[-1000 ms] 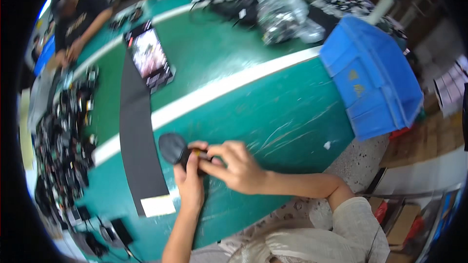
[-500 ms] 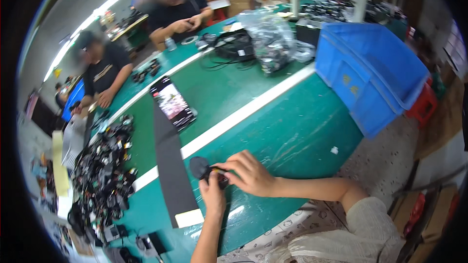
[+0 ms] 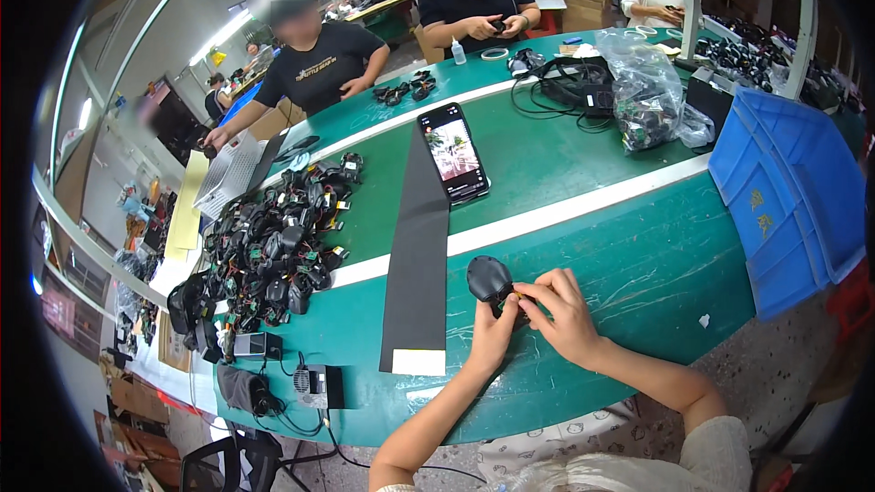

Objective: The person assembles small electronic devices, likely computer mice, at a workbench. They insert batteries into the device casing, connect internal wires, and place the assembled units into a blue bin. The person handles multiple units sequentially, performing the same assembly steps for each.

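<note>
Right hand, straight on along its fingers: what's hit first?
Likely the black rounded housing gripped by the left hand, just ahead of the right hand; contact already is hard to tell. Beyond, the flat black strip, though depth is unclear.

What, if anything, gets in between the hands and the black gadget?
Nothing visible: the left hand holds the gadget, and the right hand is at its near end. The dark strip and phone lie off to the left, out of the way.

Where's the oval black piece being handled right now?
In the head view, the oval black piece is below and right of centre, in the left hand, right of the dark strip.
</note>
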{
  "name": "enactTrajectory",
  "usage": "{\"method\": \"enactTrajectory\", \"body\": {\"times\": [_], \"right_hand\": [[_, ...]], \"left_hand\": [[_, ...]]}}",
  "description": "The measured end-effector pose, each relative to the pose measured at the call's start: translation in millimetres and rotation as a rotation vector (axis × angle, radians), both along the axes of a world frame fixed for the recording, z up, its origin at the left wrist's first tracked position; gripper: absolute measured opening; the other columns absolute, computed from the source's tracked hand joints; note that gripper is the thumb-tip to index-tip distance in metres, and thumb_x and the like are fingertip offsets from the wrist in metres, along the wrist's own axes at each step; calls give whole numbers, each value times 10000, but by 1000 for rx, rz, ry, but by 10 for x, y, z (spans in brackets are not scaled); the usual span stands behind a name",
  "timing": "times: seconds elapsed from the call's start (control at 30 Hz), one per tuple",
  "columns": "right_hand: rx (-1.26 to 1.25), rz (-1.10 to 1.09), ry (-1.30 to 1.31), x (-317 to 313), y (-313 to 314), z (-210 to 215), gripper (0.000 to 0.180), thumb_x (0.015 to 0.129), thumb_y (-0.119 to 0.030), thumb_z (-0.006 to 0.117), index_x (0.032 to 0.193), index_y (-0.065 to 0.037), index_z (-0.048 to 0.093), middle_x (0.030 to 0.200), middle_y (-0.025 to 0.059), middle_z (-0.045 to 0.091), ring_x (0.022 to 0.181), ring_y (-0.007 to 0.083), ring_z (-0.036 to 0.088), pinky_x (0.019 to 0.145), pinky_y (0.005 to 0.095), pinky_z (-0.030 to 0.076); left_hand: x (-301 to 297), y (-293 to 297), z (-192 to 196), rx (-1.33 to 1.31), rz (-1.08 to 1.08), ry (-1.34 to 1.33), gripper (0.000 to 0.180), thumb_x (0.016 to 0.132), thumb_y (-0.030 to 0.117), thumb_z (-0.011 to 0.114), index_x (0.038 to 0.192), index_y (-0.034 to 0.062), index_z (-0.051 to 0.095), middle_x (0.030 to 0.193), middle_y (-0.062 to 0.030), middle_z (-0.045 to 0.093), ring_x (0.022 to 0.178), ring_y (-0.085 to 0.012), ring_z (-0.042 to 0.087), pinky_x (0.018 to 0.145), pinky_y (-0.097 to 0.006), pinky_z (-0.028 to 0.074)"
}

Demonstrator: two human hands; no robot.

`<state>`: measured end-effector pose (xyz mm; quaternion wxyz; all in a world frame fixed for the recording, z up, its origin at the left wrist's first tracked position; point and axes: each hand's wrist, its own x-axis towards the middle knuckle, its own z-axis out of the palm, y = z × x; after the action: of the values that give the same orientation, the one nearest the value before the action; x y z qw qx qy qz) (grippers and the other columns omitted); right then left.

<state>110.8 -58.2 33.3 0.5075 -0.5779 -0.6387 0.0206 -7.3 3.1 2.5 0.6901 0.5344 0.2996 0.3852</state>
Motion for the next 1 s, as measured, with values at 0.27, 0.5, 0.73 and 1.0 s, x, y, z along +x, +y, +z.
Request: {"method": "enactTrajectory", "body": {"times": [0.27,0.5,0.73,1.0], "right_hand": [[-37,28,143,15,0,-31,199,783,-81,606,975,-33,610,805,76,482,782,228,451,695,329,394],[-60,18,135,29,-8,-35,192,787,-91,605,970,-34,620,754,65,479,752,220,441,675,331,386],[-2,-5,32,51,9,6,204,773,-88,615,972,-48,613,762,66,481,741,232,433,671,332,381],[5,-34,-22,-39,15,-3,254,756,-26,602,1009,-34,592,817,76,487,784,226,436,692,319,365]], "left_hand": [[28,8,-33,69,26,53,269,907,97,468,1142,23,359,949,-53,502,826,-97,530,661,-238,496],[18,2,16,240,53,104,258,907,135,475,1119,9,400,925,-45,499,805,-83,508,690,-231,452],[42,14,-9,117,10,52,316,907,88,464,1183,12,330,960,-56,490,838,-102,509,723,-247,455],[41,-24,-31,-13,48,-58,249,908,139,472,1123,27,414,925,-49,554,818,-106,540,731,-241,446]]}}
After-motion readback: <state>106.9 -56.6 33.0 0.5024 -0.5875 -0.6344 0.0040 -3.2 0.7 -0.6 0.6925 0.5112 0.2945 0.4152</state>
